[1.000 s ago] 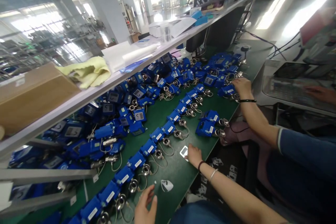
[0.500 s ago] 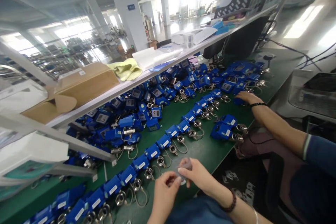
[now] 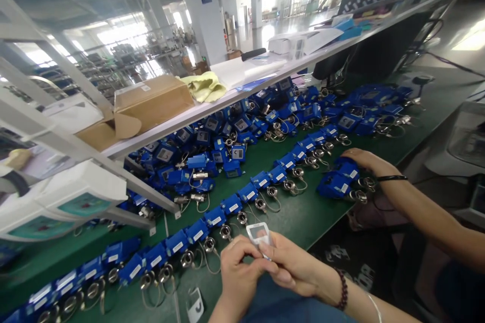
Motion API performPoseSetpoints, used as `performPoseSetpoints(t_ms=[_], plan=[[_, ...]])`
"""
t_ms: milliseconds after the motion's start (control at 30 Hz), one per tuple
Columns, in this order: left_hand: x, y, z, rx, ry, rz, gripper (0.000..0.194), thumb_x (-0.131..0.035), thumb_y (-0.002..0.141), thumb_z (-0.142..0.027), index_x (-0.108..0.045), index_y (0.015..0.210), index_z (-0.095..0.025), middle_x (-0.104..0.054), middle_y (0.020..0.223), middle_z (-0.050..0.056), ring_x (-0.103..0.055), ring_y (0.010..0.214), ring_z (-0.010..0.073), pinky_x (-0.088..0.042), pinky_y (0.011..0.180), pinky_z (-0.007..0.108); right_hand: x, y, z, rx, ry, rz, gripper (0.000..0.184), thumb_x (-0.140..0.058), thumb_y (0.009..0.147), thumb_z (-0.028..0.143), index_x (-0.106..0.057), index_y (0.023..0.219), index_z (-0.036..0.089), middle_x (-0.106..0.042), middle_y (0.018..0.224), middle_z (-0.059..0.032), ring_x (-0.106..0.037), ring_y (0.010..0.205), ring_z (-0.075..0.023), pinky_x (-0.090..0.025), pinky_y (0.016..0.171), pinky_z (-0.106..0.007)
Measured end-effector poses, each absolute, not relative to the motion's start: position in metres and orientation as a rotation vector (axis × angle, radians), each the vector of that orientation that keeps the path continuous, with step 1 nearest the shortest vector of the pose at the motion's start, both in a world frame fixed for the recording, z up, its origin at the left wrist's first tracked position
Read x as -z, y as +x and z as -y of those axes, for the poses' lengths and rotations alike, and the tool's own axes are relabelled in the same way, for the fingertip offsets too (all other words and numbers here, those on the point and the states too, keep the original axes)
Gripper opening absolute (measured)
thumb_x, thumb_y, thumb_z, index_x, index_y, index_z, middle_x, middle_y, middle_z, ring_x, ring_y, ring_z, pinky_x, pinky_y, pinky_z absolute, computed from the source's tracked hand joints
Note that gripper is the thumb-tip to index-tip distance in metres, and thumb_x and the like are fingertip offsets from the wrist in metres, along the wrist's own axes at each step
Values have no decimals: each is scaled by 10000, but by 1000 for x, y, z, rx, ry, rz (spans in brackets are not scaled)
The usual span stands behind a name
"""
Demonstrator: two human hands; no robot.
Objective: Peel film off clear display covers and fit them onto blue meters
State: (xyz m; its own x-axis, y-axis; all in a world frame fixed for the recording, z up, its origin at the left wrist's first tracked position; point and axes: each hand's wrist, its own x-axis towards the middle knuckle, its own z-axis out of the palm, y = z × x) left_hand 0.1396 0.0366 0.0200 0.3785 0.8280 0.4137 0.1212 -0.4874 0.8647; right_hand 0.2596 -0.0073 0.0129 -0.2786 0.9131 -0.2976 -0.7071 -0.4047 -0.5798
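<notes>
A small white-framed panel (image 3: 258, 231) with a greyish window is held up in front of me. My right hand (image 3: 286, 262) grips its right side between thumb and fingers. My left hand (image 3: 242, 270) is closed at the panel's lower edge, its fingertips meeting the right hand's; what they pinch there is partly hidden. A similar panel (image 3: 195, 305) lies on the bench left of my left hand. Just beyond my hands, a long diagonal row of blue meter boxes (image 3: 197, 230) with metal pipe fittings (image 3: 209, 245) and looped cables crosses the green bench (image 3: 303, 217).
At the right, another person's hand (image 3: 358, 157) rests on a small group of blue boxes (image 3: 337, 184). More blue units (image 3: 212, 124) are heaped under a raised shelf (image 3: 159, 130) carrying a cardboard box (image 3: 151, 103) and a yellow cloth (image 3: 204, 87). A white machine (image 3: 71, 202) stands left.
The panel in my hands has turned so its framed face shows. My view has swung left. The other person's hand has drawn in to the small group of blue boxes.
</notes>
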Motion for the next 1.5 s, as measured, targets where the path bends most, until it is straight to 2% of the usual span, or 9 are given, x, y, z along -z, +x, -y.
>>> performPoseSetpoints(t_ms=[400, 667, 867, 967, 1067, 1200, 1267, 1367, 1500], plan=[[-24, 137, -30, -1185, 1776, -799, 326, -749, 676, -394, -598, 509, -159, -595, 513, -5, -548, 491, 100, -451, 476, 182, -14, 259, 18, -1836, -841, 478, 521, -772, 604, 567, -491, 774, 162, -431, 365, 117, -245, 247, 6, -203, 244, -98], [-31, 135, -26, -1139, 1876, -785, 85, -666, 648, -93, -695, 646, -172, -708, 620, 15, -657, 572, 122, -537, 551, 167, -17, 260, 23, -1390, -1140, 649, 531, -686, 627, 655, -415, 697, 204, -452, 380, 96, -329, 255, -31, -215, 262, -138], [-28, 135, -23, -1033, 1925, -822, 161, -576, 750, -146, -714, 673, -180, -711, 626, 29, -646, 568, 128, -539, 584, 209, -8, 264, 28, -1029, -1254, 845, 376, -656, 742, 530, -505, 665, 195, -507, 513, 39, -444, 347, -78, -341, 341, -212], [-30, 133, -24, -1112, 1899, -896, 154, -569, 722, -135, -654, 597, -166, -667, 574, 16, -622, 537, 125, -512, 532, 197, -9, 272, 26, -927, -1306, 897, 363, -697, 713, 498, -547, 846, 195, -597, 743, -20, -534, 502, -117, -441, 444, -240], [-32, 132, -26, -1225, 1987, -987, 149, -567, 708, -114, -613, 576, -167, -645, 570, 4, -609, 536, 118, -496, 527, 190, -14, 276, 25, -836, -1352, 917, 534, -730, 667, 497, -496, 1048, 205, -586, 982, -67, -542, 621, -128, -480, 525, -251], [-32, 135, -27, -1216, 2161, -889, 151, -576, 743, -126, -603, 601, -171, -652, 605, 5, -623, 585, 115, -501, 570, 189, -20, 272, 24, -1080, -1303, 1129, 327, -630, 772, 499, -575, 831, 182, -602, 773, -28, -572, 662, -142, -477, 579, -246], [-31, 137, -26, -1191, 2173, -861, 156, -565, 759, -120, -596, 616, -175, -660, 624, 3, -631, 601, 113, -507, 590, 192, -20, 270, 21, -1163, -1291, 1024, 398, -559, 803, 558, -561, 704, 172, -582, 623, -5, -568, 560, -129, -474, 548, -251], [-28, 137, -26, -1137, 2140, -850, 158, -549, 761, -101, -591, 632, -182, -692, 682, 11, -654, 651, 123, -526, 637, 210, -18, 270, 15, -1280, -1206, 708, 474, -612, 726, 620, -558, 645, 157, -581, 550, 1, -540, 465, -107, -466, 482, -236], [-23, 135, -26, -1095, 2146, -780, 144, -548, 752, -96, -607, 663, -192, -730, 809, 29, -683, 767, 146, -543, 717, 242, -12, 272, 11, -1387, -1041, 386, 446, -759, 601, 549, -597, 661, 138, -594, 587, 3, -514, 478, -76, -435, 437, -177]])
